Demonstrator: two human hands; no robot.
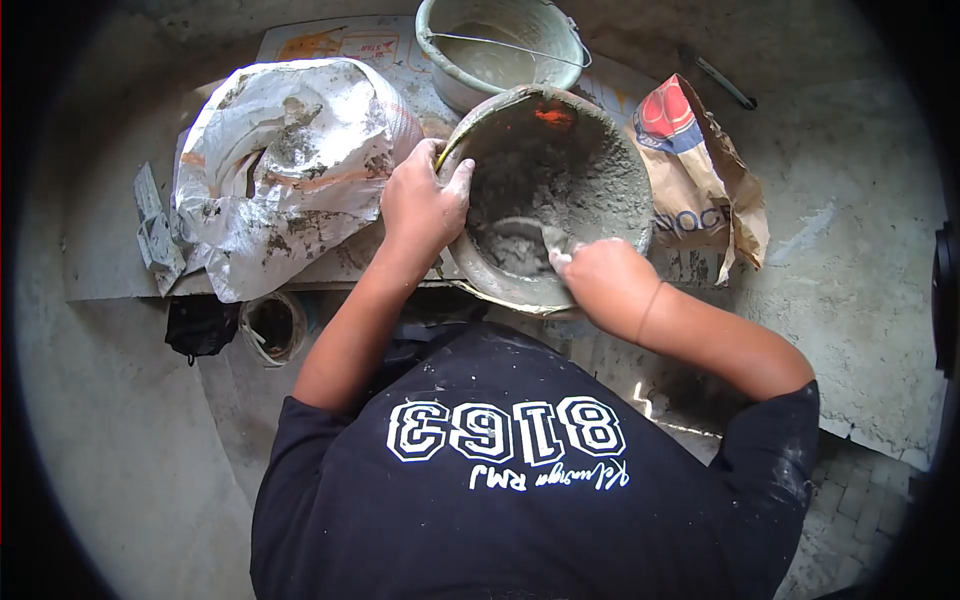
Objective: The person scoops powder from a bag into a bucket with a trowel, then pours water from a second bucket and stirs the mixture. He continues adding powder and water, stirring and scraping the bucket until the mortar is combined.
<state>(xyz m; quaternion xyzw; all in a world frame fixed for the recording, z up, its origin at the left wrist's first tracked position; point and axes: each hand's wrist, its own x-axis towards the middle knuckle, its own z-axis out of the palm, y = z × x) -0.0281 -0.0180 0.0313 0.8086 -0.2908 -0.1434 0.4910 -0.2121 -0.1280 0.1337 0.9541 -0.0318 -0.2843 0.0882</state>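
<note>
A round bucket (632,150) with grey cement-like mix (540,180) inside is tilted toward me in the middle of the view. My left hand (427,195) grips its left rim, thumb on the inner side. My right hand (600,275) is at the lower right of the opening, closed round the handle of a trowel (552,238); the blade is partly buried or hidden in the mix. An orange-red patch shows near the top of the inner wall.
Behind stands a second bucket (450,75) with a wire handle and greyish contents. A stained white woven sack (330,170) lies left, an open paper bag (690,180) right. Below left are a black bag (203,325) and a small round container (273,330).
</note>
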